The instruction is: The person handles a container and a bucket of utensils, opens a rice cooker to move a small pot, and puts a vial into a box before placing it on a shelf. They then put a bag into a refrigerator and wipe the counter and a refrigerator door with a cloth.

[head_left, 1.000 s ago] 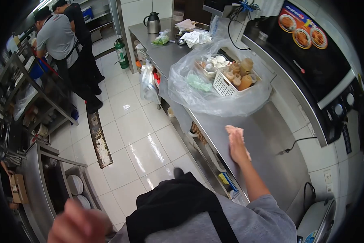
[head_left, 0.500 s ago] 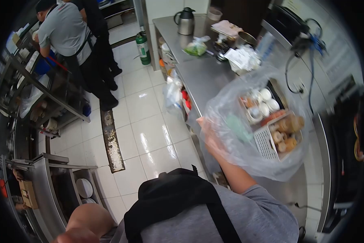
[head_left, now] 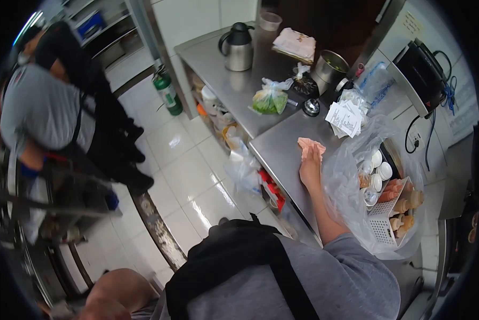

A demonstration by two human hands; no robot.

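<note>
My right hand [head_left: 310,169] lies on the steel counter with its fingers over a crumpled pink cloth [head_left: 309,147]. Just to the right of that forearm is a large clear plastic bag [head_left: 338,181], spread around a white perforated basket [head_left: 383,229] of sauce bottles [head_left: 407,205] and several white-capped containers [head_left: 383,170]. Receipt slips [head_left: 344,118] lie beyond the hand, near a silver call bell [head_left: 311,108]. At the lower left my left arm [head_left: 119,288] is bent; its hand is outside the picture.
A thermos jug [head_left: 238,48], a tied bag of greens [head_left: 270,98], a metal pot [head_left: 331,69] and folded cloths [head_left: 294,44] stand farther along the counter [head_left: 210,53]. A green cylinder [head_left: 166,90] is on the tiled floor. Two people [head_left: 47,101] are at the left.
My right hand has moved from behind the clear bag onto the counter with the pink cloth. The bag now sits farther right in view. My view has shifted, and the people appear farther left.
</note>
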